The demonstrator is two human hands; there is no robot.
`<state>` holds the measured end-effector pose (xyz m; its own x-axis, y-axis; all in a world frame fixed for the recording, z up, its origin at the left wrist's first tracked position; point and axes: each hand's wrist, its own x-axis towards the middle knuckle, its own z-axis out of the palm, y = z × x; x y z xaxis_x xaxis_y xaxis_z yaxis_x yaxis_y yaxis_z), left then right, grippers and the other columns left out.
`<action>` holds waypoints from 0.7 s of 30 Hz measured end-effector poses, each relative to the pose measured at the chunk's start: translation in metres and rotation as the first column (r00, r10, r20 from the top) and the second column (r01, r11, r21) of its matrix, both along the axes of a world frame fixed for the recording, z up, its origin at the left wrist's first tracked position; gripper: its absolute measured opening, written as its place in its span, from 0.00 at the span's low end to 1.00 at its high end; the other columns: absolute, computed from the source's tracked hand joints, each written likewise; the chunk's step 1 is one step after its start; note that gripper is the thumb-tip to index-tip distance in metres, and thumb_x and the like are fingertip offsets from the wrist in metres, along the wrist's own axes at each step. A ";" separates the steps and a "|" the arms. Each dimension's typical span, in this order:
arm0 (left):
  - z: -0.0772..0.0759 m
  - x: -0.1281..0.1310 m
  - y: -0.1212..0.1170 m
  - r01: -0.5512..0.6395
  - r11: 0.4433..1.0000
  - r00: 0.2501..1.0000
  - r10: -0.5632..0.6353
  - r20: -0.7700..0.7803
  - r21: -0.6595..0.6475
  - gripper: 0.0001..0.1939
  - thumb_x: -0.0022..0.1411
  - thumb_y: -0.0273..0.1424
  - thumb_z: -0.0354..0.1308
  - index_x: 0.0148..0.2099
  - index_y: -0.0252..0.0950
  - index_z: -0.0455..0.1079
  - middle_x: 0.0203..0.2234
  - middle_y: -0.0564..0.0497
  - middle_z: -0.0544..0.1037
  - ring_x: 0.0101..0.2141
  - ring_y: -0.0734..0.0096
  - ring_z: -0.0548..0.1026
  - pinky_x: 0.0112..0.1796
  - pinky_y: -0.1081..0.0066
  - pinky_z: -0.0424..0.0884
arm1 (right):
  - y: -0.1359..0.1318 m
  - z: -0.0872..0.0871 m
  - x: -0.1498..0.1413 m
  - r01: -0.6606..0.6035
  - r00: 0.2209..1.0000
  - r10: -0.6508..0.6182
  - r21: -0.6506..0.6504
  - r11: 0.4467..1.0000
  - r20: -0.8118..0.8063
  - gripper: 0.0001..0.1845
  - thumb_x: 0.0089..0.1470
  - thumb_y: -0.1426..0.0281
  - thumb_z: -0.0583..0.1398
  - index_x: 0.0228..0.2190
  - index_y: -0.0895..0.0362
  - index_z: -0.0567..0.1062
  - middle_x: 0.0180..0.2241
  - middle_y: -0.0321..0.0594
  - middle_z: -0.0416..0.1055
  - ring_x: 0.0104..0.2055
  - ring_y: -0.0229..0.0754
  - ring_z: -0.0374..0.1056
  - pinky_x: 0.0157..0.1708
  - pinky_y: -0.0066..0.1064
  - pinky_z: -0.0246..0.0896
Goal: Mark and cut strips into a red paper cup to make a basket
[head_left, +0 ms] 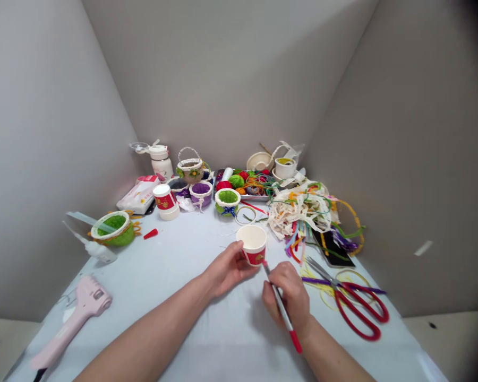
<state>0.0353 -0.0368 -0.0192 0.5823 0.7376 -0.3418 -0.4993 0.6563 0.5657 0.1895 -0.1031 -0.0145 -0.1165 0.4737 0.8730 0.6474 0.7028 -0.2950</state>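
Observation:
A red and white paper cup (pixel 252 239) is tilted with its mouth toward me, gripped at its left side by my left hand (pixel 231 269). My right hand (pixel 290 294) is closed around a marker pen (pixel 281 305) with a grey barrel and a red end. The pen's tip is at the cup's lower right side; whether it touches cannot be made out. A small red pen cap (pixel 151 234) lies apart on the left of the table. Red-handled scissors (pixel 338 285) lie open to the right of my right hand.
On the left are a pink glue gun (pixel 83 307), a small white bottle (pixel 99 251) and a green basket (pixel 117 232). Stacked paper cups (pixel 166 202), small baskets and a tray (pixel 255 198) of yarn stand at the back. Lace (pixel 298 207) and a phone (pixel 336 252) lie right.

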 end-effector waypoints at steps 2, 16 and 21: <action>-0.001 0.000 0.000 0.007 1.000 1.000 -0.007 0.008 0.018 0.21 0.62 0.38 0.60 0.53 0.31 0.69 0.46 0.37 0.77 0.43 0.60 0.77 0.46 0.63 0.73 | -0.001 0.000 -0.005 -0.035 0.998 0.035 0.005 0.999 0.047 0.19 0.51 0.81 0.58 0.42 0.50 0.70 0.28 0.36 0.70 0.27 0.39 0.65 0.28 0.33 0.61; 0.003 -0.002 0.002 0.028 1.000 0.999 -0.028 0.025 0.006 0.20 0.64 0.37 0.58 0.52 0.28 0.70 0.46 0.36 0.78 0.42 0.62 0.77 0.42 0.68 0.74 | 0.004 -0.002 -0.009 0.000 0.996 0.004 -0.040 0.999 0.090 0.22 0.50 0.81 0.59 0.47 0.54 0.71 0.36 0.45 0.73 0.35 0.44 0.71 0.32 0.36 0.68; 0.004 -0.002 0.001 0.017 1.000 1.000 -0.017 0.024 0.003 0.18 0.64 0.36 0.56 0.50 0.28 0.71 0.44 0.37 0.78 0.40 0.62 0.77 0.41 0.67 0.74 | 0.002 0.000 -0.007 -0.030 0.998 0.031 -0.027 0.999 0.053 0.23 0.50 0.81 0.59 0.48 0.53 0.71 0.36 0.45 0.74 0.35 0.44 0.72 0.32 0.37 0.68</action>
